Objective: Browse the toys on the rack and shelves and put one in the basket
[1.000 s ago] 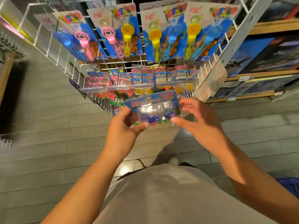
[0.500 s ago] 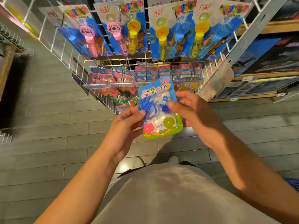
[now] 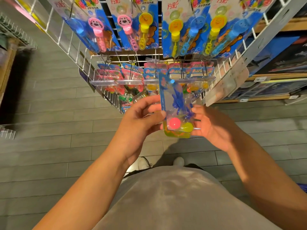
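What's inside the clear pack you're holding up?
The blister pack shows blue figures, a pink ball and a yellow ball. Glare and blur hide finer detail.

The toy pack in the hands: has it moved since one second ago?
Yes. The toy pack, gripped by the left hand and the right hand, has turned from lying flat to standing upright, its top now overlapping the clear rail on the rack.

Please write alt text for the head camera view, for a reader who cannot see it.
Both hands, left hand and right hand, hold a toy blister pack upright before a wire rack hung with bubble wands.
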